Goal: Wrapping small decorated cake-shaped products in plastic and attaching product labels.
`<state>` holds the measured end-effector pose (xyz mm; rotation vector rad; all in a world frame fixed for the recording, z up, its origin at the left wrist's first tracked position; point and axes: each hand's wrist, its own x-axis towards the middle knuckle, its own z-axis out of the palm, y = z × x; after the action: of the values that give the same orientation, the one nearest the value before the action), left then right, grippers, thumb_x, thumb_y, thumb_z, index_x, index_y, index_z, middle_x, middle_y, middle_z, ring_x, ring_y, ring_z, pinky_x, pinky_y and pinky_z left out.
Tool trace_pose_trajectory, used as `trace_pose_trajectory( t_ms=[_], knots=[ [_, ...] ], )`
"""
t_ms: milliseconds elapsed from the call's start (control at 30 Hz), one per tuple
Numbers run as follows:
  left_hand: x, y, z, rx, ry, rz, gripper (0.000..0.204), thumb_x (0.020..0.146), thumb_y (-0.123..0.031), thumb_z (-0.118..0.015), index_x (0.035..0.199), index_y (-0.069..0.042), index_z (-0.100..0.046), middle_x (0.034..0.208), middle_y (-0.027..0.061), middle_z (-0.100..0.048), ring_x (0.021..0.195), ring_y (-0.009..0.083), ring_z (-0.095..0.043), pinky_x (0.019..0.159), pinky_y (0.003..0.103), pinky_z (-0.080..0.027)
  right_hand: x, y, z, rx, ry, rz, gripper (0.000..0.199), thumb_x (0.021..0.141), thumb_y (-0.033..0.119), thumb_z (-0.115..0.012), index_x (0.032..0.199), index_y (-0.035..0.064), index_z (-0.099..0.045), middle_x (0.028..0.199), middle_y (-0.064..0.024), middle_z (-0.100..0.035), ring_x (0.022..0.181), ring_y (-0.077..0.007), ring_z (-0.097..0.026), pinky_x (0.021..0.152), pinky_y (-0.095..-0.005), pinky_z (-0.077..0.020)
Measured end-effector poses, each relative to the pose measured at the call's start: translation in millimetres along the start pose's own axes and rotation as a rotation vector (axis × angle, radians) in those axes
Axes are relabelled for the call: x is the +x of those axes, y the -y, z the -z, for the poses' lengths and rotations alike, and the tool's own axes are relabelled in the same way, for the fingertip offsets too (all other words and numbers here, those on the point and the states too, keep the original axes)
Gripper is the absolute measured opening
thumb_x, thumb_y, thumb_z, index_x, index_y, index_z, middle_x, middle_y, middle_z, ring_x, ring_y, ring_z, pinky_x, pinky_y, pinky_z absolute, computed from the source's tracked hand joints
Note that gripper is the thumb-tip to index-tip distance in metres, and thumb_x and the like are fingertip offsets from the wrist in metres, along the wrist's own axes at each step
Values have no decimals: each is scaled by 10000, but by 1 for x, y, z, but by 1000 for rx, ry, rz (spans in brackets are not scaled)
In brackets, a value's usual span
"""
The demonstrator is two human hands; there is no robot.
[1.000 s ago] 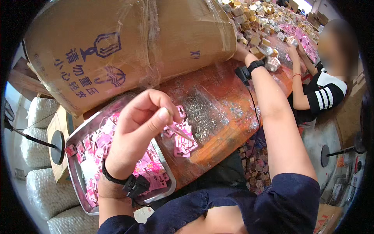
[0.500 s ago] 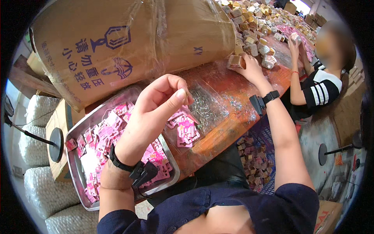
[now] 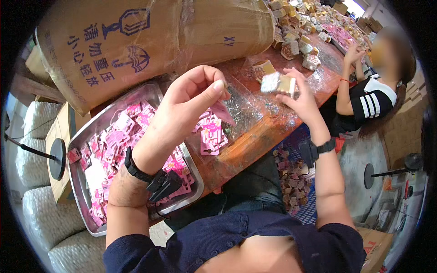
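Observation:
My left hand (image 3: 193, 98) is closed over the table, thumb pressed to the curled fingers; what it pinches is too small to make out. Below its fingertips shows a pink flap (image 3: 223, 113), and I cannot tell whether the hand holds it. Pink and white hang-hole cards (image 3: 210, 139) lie under that. In my right hand (image 3: 302, 98) is a small silver and gold block (image 3: 271, 83), blurred, gripped between thumb and fingers. Just behind it a gold-brown block (image 3: 263, 68) rests on the table. A clear plastic sheet (image 3: 241, 107) with thin metal pins lies between the hands.
A metal tray (image 3: 200, 184) of pink cards stands left, with a large wrapped carton (image 3: 182, 41) behind. Blocks pile up (image 3: 296, 27) at the back right. A co-worker (image 3: 371, 100) sits at right. A blue basket (image 3: 311, 195) of blocks is below the table edge (image 3: 246, 166).
My right hand has come nearer to me and now holds a silver and gold block, apart from the gold-brown one on the table. My left hand stays closed, slightly shifted in view.

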<state>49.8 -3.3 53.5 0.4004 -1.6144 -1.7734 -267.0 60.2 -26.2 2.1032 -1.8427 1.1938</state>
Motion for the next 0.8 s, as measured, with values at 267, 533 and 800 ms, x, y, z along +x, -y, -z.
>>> trace_pose_trajectory(
  t_ms=[267, 533, 800],
  knots=[
    [-12, -8, -13, 228, 15, -53, 116, 979, -113, -564, 1015, -5, -542, 939, 10, -565, 896, 70, -531, 831, 226, -446, -34, 115, -13, 1236, -199, -244, 774, 773, 217, -810, 1380, 40, -364, 1295, -125, -547, 1179, -277, -570, 975, -420, -507],
    [-27, -15, -22, 581, 44, -440, 46, 933, 16, -546, 979, 19, -552, 873, 50, -545, 786, 113, -549, 670, 263, -481, -59, 152, -9, 1328, -216, -422, 1009, 669, 313, -853, 1449, 25, -280, 1415, -150, -450, 1289, -327, -473, 1065, -494, -417],
    [-28, -16, -25, 669, 60, -645, 141, 812, 72, -621, 930, 7, -581, 852, 113, -585, 778, 253, -586, 709, 325, -474, -58, 171, 3, 1086, -316, -578, 994, 580, 318, -928, 1327, 44, -333, 1270, -125, -520, 1186, -289, -557, 996, -434, -477]
  ],
)
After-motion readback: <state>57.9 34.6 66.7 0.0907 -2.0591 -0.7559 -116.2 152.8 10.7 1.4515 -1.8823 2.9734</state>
